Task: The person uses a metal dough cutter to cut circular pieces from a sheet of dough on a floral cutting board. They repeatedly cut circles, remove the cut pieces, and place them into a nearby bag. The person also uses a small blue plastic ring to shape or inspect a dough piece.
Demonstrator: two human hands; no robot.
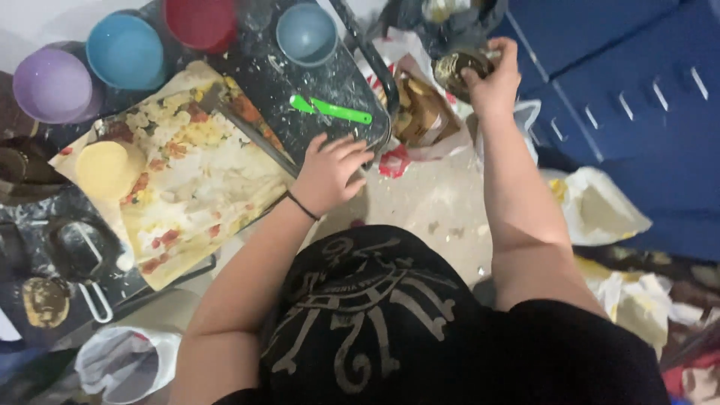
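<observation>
My left hand (330, 171) rests on the near edge of a dark, flour-dusted tray (330, 82), fingers curled over its rim. A green plastic knife (331, 109) lies on the tray just beyond that hand. My right hand (491, 79) is stretched out to the right and grips a round, dark metal tin (454, 69) above an open plastic bag of food scraps (420, 112). A yellow ball of dough (105, 169) sits on a floral cloth (202, 187) at the left.
Purple (51, 84), blue (124, 51), red (201, 21) and grey-blue (306, 33) bowls line the back. Dark pans and a metal cup (79, 251) stand at the left. Blue cabinets (630, 97) and crumpled bags (600, 206) fill the right; a white bag (124, 364) lies below.
</observation>
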